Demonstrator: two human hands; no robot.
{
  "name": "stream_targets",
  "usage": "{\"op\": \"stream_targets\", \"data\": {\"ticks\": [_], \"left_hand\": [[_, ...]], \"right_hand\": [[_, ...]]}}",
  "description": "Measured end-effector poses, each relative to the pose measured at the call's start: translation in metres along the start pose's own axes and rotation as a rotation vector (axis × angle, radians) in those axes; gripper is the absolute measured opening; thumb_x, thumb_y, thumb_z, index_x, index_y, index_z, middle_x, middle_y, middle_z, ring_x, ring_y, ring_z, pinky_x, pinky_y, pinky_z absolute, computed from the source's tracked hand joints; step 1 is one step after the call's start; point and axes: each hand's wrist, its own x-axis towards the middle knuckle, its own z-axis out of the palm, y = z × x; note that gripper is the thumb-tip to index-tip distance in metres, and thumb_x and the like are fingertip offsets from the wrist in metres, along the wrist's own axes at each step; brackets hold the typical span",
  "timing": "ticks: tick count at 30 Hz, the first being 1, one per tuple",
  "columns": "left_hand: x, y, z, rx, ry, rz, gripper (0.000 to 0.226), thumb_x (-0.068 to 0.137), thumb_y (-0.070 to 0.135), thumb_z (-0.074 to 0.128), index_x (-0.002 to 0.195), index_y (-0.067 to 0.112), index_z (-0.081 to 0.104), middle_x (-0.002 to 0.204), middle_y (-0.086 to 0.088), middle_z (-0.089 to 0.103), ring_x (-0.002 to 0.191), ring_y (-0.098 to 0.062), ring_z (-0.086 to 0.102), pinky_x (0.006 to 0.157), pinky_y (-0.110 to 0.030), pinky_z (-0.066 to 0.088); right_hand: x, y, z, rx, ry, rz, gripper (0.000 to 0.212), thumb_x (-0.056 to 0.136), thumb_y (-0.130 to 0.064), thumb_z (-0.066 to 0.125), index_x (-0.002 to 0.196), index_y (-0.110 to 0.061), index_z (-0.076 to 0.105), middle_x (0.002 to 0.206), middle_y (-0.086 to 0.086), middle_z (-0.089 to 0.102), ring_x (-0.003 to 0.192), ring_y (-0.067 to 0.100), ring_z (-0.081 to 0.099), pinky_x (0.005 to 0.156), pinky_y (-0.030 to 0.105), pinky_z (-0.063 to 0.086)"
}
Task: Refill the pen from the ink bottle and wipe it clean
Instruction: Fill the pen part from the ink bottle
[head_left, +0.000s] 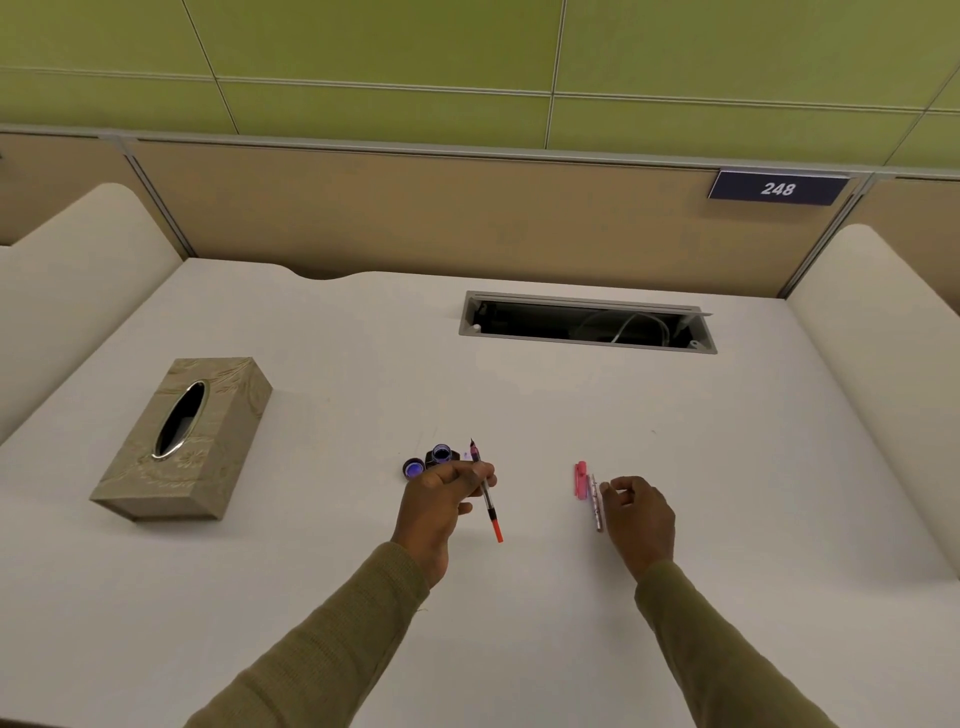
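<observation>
A white desk (519, 395) fills the view, closed in at the back by a tan partition (415, 208) beneath green wall panels (363, 52). A dark blue plate (777, 188) fixed at the partition's upper right reads "248" in white numerals, the only legible writing in sight. Set into the desk's far side, a long cable hatch (587, 322) stands open, with pale cables visible inside. On the desk's left lies a beige patterned tissue box (182, 436), its oval slot rimmed in metal; no brand shows on it.

Two arms in olive sleeves (322, 649) reach in from the bottom edge. The left hand (441, 499) has its fingers closed around the pen (485, 491), gripping the clear barrel near its middle, nib pointing away and the orange-red end pointing back toward the person. Just beyond the knuckles sits the open ink bottle (441, 455), blue-violet ink showing at its mouth, with its cap (413, 469) lying upturned on the desk beside it, to the left.

Well apart to the right, the right hand (636, 512) hovers with fingers loosely curled and holding nothing, fingertips just beside a slim silvery pen part (597, 506) lying on the desk. A pink pen piece (580, 479) lies alongside that.
</observation>
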Motion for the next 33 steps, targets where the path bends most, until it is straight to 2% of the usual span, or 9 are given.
{"op": "stream_targets", "data": {"ticks": [6,10,14,17,19,23,28,31,33], "left_hand": [[0.0,0.002,0.003,-0.02,-0.006,-0.004,0.015,0.088,0.021,0.065,0.093,0.011,0.075,0.09,-0.001,0.076,0.096,-0.019,0.065,0.083,-0.037,0.047],[0.003,0.003,0.002,-0.035,-0.003,-0.003,0.018,0.087,0.023,0.067,0.095,0.011,0.076,0.094,-0.003,0.075,0.099,-0.022,0.065,0.083,-0.038,0.049],[0.004,0.005,0.003,-0.057,-0.002,0.018,0.017,0.089,0.023,0.065,0.099,0.014,0.076,0.098,-0.003,0.073,0.096,-0.02,0.063,0.079,-0.034,0.049],[0.004,0.006,0.002,-0.069,0.007,0.028,0.018,0.09,0.025,0.064,0.103,0.019,0.076,0.108,-0.001,0.072,0.098,-0.018,0.061,0.083,-0.036,0.047],[0.005,0.006,0.0,-0.088,0.002,0.037,0.018,0.091,0.026,0.062,0.104,0.022,0.075,0.112,-0.001,0.071,0.101,-0.018,0.06,0.085,-0.036,0.045],[0.006,0.007,-0.007,-0.122,-0.044,0.065,0.018,0.091,0.028,0.062,0.103,0.025,0.075,0.113,0.0,0.071,0.1,-0.017,0.06,0.082,-0.034,0.044],[0.02,0.01,-0.028,-0.107,-0.056,0.109,0.023,0.093,0.026,0.06,0.113,0.024,0.069,0.109,-0.002,0.069,0.096,-0.018,0.06,0.079,-0.032,0.044],[0.041,0.018,-0.053,-0.063,0.026,0.169,0.023,0.094,0.019,0.06,0.115,0.018,0.068,0.11,-0.001,0.068,0.098,-0.016,0.059,0.076,-0.023,0.044],[0.056,0.023,-0.067,0.112,0.05,0.285,0.019,0.093,0.018,0.062,0.109,0.021,0.071,0.111,0.005,0.069,0.101,-0.012,0.06,0.079,-0.017,0.043]], "right_hand": [[-0.016,-0.009,-0.009,0.092,0.038,-0.008,0.017,0.093,-0.03,0.064,0.101,-0.016,0.069,0.094,0.004,0.071,0.085,0.02,0.066,0.074,0.028,0.044],[-0.046,-0.033,-0.018,0.21,0.013,-0.036,0.009,0.095,-0.026,0.062,0.095,-0.021,0.069,0.093,-0.003,0.072,0.084,0.018,0.067,0.077,0.032,0.052],[-0.086,-0.071,-0.024,0.458,-0.298,0.038,0.014,0.097,-0.03,0.06,0.098,-0.022,0.072,0.091,0.001,0.077,0.077,0.017,0.07,0.067,0.028,0.053],[-0.105,-0.092,-0.02,0.671,-0.597,0.185,0.022,0.101,-0.026,0.056,0.108,-0.016,0.073,0.099,0.009,0.078,0.08,0.019,0.071,0.071,0.032,0.055],[-0.11,-0.1,-0.015,0.82,-0.667,0.282,0.023,0.101,-0.021,0.055,0.11,-0.01,0.073,0.098,0.011,0.078,0.082,0.02,0.07,0.072,0.031,0.056],[-0.108,-0.111,-0.009,1.034,-0.635,0.401,0.019,0.096,-0.012,0.062,0.108,-0.001,0.072,0.087,0.01,0.073,0.074,0.016,0.067,0.068,0.027,0.058],[-0.09,-0.127,-0.011,0.876,-0.441,0.18,0.011,0.096,-0.007,0.061,0.097,-0.005,0.072,0.083,0.008,0.07,0.074,0.017,0.064,0.07,0.029,0.055],[-0.076,-0.141,-0.012,0.513,-0.253,-0.122,0.012,0.094,-0.009,0.063,0.092,-0.014,0.074,0.081,0.002,0.074,0.073,0.014,0.068,0.067,0.025,0.056],[-0.068,-0.15,-0.008,0.246,-0.162,-0.363,0.01,0.093,-0.011,0.065,0.093,-0.017,0.073,0.08,-0.005,0.073,0.073,0.01,0.068,0.069,0.02,0.055]]}}
